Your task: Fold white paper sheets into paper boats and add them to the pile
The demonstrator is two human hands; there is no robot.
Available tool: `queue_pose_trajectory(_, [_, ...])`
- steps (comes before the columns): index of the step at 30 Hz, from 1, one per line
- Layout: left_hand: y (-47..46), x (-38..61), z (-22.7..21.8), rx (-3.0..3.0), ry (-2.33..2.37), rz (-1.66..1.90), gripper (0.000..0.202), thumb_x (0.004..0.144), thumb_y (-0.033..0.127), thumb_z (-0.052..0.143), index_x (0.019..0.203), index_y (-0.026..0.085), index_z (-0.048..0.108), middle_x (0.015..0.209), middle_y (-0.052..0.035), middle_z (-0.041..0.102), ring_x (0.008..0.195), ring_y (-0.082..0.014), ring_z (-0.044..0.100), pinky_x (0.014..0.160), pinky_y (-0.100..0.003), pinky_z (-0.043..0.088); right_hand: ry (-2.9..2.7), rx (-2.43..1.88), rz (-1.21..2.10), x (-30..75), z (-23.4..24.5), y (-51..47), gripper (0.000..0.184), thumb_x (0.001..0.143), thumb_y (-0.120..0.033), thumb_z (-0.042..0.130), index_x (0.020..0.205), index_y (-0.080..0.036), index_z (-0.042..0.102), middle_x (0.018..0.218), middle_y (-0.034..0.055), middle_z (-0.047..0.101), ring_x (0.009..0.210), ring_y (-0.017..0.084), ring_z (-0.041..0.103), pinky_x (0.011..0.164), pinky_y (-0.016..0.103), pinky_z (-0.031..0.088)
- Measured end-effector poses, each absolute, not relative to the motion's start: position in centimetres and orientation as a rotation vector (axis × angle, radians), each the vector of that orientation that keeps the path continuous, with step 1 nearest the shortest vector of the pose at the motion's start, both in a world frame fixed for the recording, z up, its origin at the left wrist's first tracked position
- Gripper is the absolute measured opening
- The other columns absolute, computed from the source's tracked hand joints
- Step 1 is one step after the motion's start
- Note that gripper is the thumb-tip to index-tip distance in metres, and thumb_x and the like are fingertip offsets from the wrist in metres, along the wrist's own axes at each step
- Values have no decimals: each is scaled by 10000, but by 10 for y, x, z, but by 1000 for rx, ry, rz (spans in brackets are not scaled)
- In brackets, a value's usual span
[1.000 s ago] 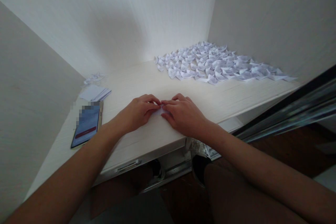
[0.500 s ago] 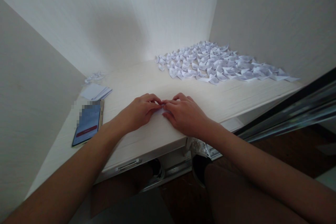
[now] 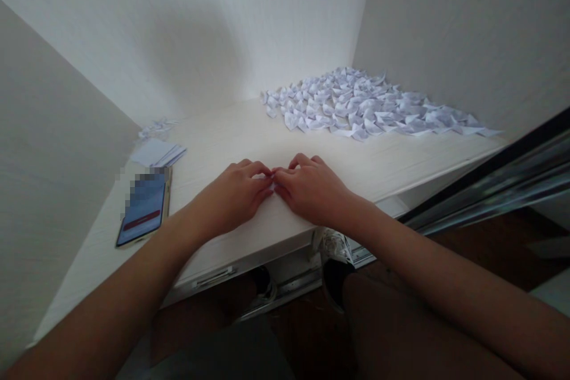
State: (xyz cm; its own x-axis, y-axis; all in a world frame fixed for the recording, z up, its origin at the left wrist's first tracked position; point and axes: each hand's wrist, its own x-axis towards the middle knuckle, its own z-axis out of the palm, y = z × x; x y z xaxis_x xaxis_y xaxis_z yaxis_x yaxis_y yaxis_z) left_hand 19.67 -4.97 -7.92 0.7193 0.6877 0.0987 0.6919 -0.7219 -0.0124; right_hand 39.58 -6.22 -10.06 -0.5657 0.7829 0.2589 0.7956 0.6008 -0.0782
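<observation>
My left hand [image 3: 236, 191] and my right hand [image 3: 307, 188] meet fingertip to fingertip on the white shelf [image 3: 231, 142]. Between them lies a small white piece of paper [image 3: 268, 188], mostly hidden under the fingers. Both hands have their fingers curled and pressed down onto it. A big heap of small folded white paper pieces [image 3: 356, 104] covers the back right of the shelf, well beyond my hands.
A phone [image 3: 143, 212] with a lit screen lies flat at the left. Behind it sits a small stack of white paper sheets [image 3: 157, 152], with a few folded pieces [image 3: 155, 128] further back. White walls close in the shelf. A dark sliding rail [image 3: 490, 181] runs along the right.
My hands have stayed pressed together on the small paper, shifting only slightly toward me. The view has tilted a little.
</observation>
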Motion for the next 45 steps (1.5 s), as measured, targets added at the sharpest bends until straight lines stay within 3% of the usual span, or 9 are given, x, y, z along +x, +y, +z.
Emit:
queue_pose_trajectory(7, [-84,202,-85,-2693,-1374,47,481,1077,367,422,1465,120,562,1479,-150,621,1390,-365,563,1210,-646,327,-2600,-1270,-120,397,-102,-60,220,1034,-263,518,1131,-181,698,1005,111,765,1066,309,616,843,398,367])
queue_pose_trajectory(13, [-100,180,-93,-2633,-1399,-27,456,1053,395,443,1379,147,644,1419,-170,662,1280,-409,646,1146,-750,336,-2640,-1229,-144,396,-97,-61,223,1036,-240,498,1096,-174,702,1057,96,765,1055,299,615,899,414,352])
queue_pose_trajectory(15, [-95,175,-89,-2642,-1375,-92,400,1043,371,459,1266,162,716,1267,-161,753,1140,-381,721,1090,-701,428,-2638,-1246,-133,395,-95,-62,238,1037,-234,486,1091,-168,707,1054,95,766,1050,299,618,908,419,353])
queue_pose_trajectory(18, [-75,179,-79,-2560,-1465,-253,373,1027,368,485,916,190,793,825,-101,803,757,-272,745,845,-476,581,-2620,-1269,-115,396,-95,-63,241,1034,-240,491,1117,-176,708,1078,101,768,1074,304,614,909,426,352])
queue_pose_trajectory(22, [-35,199,-67,-2669,-1377,-175,245,945,258,566,848,197,783,787,-73,778,687,-208,693,658,-322,518,-2589,-1284,-70,398,-98,-62,265,1036,-269,489,1177,-197,702,1125,85,773,1102,310,610,891,424,358])
queue_pose_trajectory(28, [-1,204,-62,-2975,-1015,132,238,903,179,604,981,213,826,866,-79,777,779,-213,703,735,-327,508,-2506,-1285,-5,408,-104,-60,298,1036,-280,480,1156,-225,748,1428,56,675,1183,332,599,914,454,399])
queue_pose_trajectory(32, [3,192,-72,-3055,-1002,-38,246,978,304,610,1016,200,830,864,-80,739,725,-181,659,702,-304,474,-2391,-1342,174,413,-106,-58,254,984,-234,556,1065,-243,796,1367,35,718,1210,322,597,1003,491,409])
queue_pose_trajectory(38, [-3,188,-93,-3041,-1016,-312,311,1012,352,556,996,194,824,854,-67,678,683,-159,603,676,-305,472,-2195,-1429,413,413,-101,-51,370,899,-202,665,1260,-218,744,1226,74,773,1214,301,621,1067,486,454])
queue_pose_trajectory(45, [-9,196,-96,-3046,-994,-472,299,1015,263,516,1034,180,802,1144,-106,720,1003,-227,653,941,-398,532,-2208,-1420,646,409,-86,-24,573,743,-18,708,1297,-166,709,1194,83,784,1065,243,716,1000,385,533])
